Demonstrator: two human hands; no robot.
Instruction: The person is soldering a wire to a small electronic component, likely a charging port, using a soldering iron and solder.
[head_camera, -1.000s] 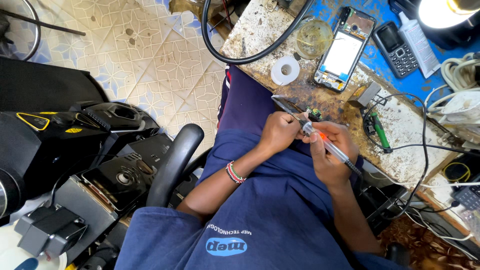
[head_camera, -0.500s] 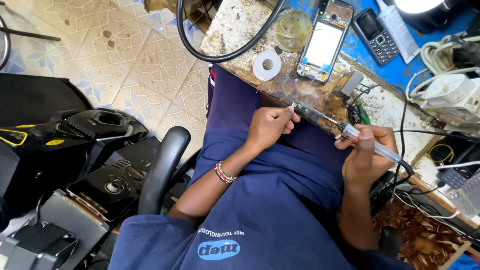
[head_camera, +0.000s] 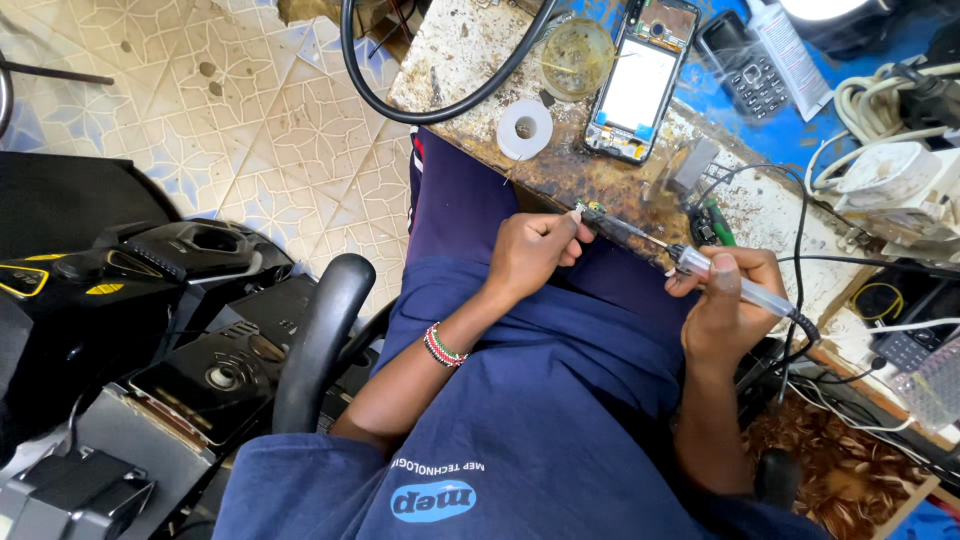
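Observation:
My left hand pinches a small electronic part at the near edge of the worn workbench. My right hand grips a soldering iron like a pen, its thin tip pointing left at the part. The iron's black cord loops off behind my right hand. Both hands hover over my lap, which is covered in dark blue cloth. A beaded bracelet circles my left wrist.
On the bench lie an opened smartphone, a white tape roll, a round glass dish, a keypad phone and a thick black cable. White adapters and cords crowd the right. Black speakers sit on the tiled floor at left.
The view has shifted. My right hand has drawn back to the right, so the iron now reaches the part only with its tip. My left hand keeps its pinch on the part.

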